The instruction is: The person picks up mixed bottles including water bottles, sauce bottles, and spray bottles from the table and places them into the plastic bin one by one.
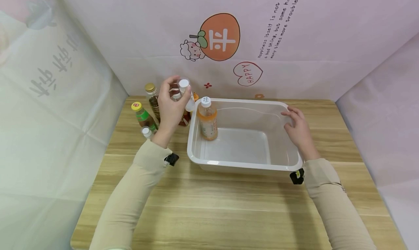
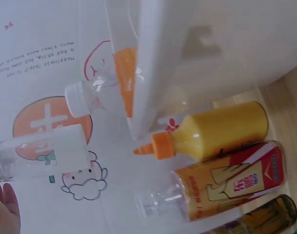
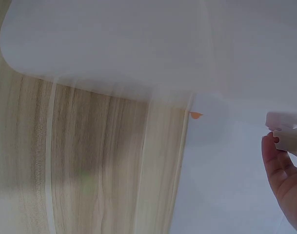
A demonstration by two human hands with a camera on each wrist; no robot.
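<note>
My left hand (image 1: 172, 106) holds a small clear bottle (image 1: 188, 101) with a white cap and whitish lower part, raised above the table beside the bin's left rim. In the left wrist view, its pale lower end hangs in front of the wall. My right hand (image 1: 299, 132) is at the right rim of a white plastic bin (image 1: 243, 165), thumb and fingers apart. Inside the bin, by its left wall, stands a bottle (image 1: 208, 128) with a white cap and an orange band. A yellow squeeze bottle (image 2: 226, 129) with an orange nozzle stands left of the bin.
Near the squeeze bottle stands a clear-necked bottle (image 2: 231, 183) with a red and yellow label. Farther left are a gold-capped dark bottle (image 1: 152, 101), a yellow-capped bottle (image 1: 144, 116) with a green label, and a small white-capped bottle (image 1: 146, 132). Printed white sheeting (image 1: 131, 24) encloses the wooden table (image 1: 229, 210).
</note>
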